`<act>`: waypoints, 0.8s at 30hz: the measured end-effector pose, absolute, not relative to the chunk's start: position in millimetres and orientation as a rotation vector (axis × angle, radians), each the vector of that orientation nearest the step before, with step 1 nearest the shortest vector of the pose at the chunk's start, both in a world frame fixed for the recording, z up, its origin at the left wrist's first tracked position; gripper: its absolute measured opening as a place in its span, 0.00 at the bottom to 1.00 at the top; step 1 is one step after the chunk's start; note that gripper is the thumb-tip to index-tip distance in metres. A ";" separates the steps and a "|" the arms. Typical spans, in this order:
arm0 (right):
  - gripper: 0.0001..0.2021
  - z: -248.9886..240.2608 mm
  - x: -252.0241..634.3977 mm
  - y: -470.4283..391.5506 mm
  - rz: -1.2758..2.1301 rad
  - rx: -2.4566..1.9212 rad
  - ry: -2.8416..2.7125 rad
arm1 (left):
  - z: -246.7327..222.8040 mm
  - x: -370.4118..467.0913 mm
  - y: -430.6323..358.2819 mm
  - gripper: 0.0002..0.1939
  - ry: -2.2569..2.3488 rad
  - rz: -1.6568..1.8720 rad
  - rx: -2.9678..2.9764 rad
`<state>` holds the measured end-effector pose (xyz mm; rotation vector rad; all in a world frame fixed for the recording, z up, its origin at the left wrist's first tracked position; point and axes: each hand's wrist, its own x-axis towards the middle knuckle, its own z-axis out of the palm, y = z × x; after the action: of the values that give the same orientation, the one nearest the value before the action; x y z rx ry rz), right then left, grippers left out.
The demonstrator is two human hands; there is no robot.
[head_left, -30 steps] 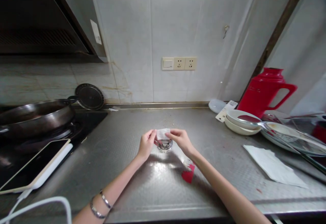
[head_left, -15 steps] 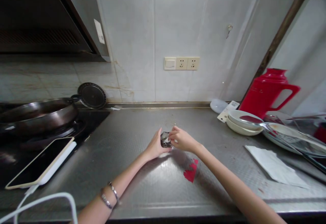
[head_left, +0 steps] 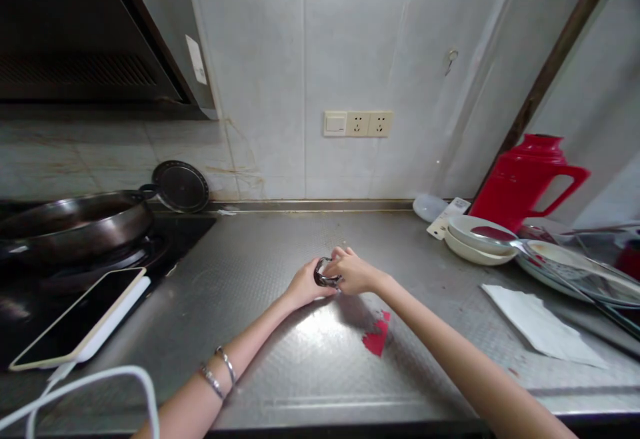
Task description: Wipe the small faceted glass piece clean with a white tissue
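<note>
Over the middle of the metal counter (head_left: 260,372), my left hand (head_left: 301,286) is wrapped round a small dark, shiny round cup (head_left: 319,274), its mouth turned towards me. My right hand (head_left: 356,272) meets it from the other side, with bent fingers reaching into the cup's mouth. Those fingertips are partly hidden, and whatever they pinch is too small to make out. Just below my right hand, torn red scraps (head_left: 376,339) lie on the counter.
At left, a pan (head_left: 80,222) sits on the black stove, with a phone (head_left: 75,319) and white cable (head_left: 100,376) nearer me. To the right are a folded white tissue (head_left: 540,326), stacked bowls (head_left: 480,250), a plate with utensils (head_left: 565,259) and a red thermos (head_left: 520,182).
My right fingers have gone deeper into the cup's mouth, and a whitish bit seen there before is now hidden. Both hands stay in nearly the same place.
</note>
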<state>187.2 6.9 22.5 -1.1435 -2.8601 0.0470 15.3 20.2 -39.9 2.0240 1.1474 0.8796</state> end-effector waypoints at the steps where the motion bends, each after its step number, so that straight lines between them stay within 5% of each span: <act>1: 0.06 22.2 185.8 8.4 0.025 -1.134 -2.865 | -39.7 15.0 20.2 0.37 1.139 0.883 2.027; 8: 0.13 24.0 189.8 6.4 -0.134 -1.185 -2.888 | -37.2 15.4 17.4 0.34 1.122 0.911 2.014; 18: 0.16 24.7 197.6 0.2 0.128 -1.216 -2.863 | -40.0 14.7 18.9 0.36 1.183 0.887 2.022; 24: 0.11 23.5 192.1 6.5 0.142 -1.187 -2.885 | -37.4 14.3 16.9 0.36 1.154 0.896 2.047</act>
<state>192.1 6.5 23.5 -1.1867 -2.8845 0.1420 14.3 16.9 -37.4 2.0472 1.1538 0.8959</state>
